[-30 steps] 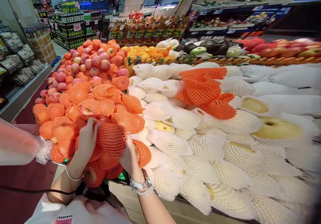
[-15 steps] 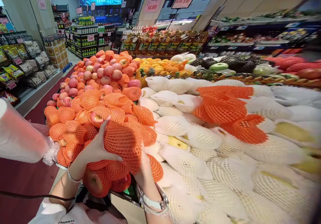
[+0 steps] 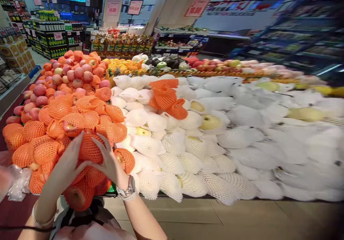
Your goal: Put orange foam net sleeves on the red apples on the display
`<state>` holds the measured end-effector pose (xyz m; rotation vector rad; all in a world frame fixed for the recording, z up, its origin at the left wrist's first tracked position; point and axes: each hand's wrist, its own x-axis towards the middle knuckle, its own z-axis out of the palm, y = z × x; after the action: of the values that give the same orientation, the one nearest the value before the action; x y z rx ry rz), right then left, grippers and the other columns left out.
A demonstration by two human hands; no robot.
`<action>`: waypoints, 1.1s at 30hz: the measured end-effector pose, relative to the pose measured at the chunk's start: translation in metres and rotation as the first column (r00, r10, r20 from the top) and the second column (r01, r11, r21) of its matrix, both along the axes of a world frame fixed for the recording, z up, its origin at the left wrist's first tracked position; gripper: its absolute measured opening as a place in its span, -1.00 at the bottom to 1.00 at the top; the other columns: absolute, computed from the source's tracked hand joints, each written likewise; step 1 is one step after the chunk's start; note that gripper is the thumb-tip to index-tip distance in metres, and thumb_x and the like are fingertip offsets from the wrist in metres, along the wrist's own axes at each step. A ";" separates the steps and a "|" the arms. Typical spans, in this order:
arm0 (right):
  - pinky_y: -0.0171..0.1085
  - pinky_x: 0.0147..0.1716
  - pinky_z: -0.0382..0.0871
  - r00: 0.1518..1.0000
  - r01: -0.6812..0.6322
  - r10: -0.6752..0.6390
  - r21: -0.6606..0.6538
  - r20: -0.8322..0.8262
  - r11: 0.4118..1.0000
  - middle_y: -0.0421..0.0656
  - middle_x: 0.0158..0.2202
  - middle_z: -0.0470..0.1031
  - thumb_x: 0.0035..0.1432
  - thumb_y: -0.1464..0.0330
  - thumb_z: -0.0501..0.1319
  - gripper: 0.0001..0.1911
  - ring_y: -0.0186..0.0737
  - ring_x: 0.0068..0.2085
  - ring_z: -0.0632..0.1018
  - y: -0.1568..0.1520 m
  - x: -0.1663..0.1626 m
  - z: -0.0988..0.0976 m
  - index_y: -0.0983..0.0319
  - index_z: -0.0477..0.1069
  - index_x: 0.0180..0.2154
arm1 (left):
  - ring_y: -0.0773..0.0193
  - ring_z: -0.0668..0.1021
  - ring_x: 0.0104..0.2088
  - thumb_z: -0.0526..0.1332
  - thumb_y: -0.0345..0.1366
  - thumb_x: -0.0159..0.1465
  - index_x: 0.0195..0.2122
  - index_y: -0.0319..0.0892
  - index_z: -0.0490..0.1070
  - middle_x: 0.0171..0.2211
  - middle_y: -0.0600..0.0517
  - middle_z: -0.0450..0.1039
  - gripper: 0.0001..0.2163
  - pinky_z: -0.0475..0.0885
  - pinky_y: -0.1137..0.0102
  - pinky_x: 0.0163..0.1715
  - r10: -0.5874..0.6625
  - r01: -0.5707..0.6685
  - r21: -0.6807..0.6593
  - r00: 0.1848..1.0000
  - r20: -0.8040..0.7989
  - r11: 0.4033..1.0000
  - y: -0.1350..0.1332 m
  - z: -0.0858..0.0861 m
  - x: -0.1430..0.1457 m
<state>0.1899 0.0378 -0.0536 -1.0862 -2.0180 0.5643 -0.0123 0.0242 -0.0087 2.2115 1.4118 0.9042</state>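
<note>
Both my hands hold one apple wrapped in an orange foam net [image 3: 90, 148], just above the front of the pile of netted apples [image 3: 53, 125]. My left hand [image 3: 67, 163] cups its left side with the fingers spread along the net. My right hand [image 3: 110, 163], with a watch on the wrist, presses against its right side with fingers curled over it. The apple itself is hidden inside the net.
White-netted pears [image 3: 188, 147] fill the stand to the right, with a few loose orange nets [image 3: 166, 98] on top. Bare red apples [image 3: 72, 73] lie at the back. A roll of plastic bags [image 3: 13, 182] hangs at the left. Tiled floor [image 3: 242, 218] runs before the stand's edge.
The view has swung right and pulled back from the stand. My hands have stayed on the orange-netted apple, with the fingers of both now more spread around it.
</note>
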 end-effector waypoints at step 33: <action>-0.03 -0.05 0.33 0.317 0.948 -0.921 0.037 -0.225 0.317 0.09 -0.21 0.51 0.02 0.54 0.25 -0.71 0.01 -0.21 0.49 0.151 0.293 -0.001 0.32 0.41 -0.15 | -0.35 0.32 0.31 0.33 -0.17 0.32 0.34 -0.07 0.19 0.37 -0.35 0.12 -0.40 0.29 -0.30 0.21 0.339 -0.207 0.349 0.863 -0.375 0.914 -0.006 -0.014 0.044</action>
<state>0.4834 0.1890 -0.0549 -1.7927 -0.9031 -0.1710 0.0314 0.0178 -0.0231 2.5955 1.9511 0.7883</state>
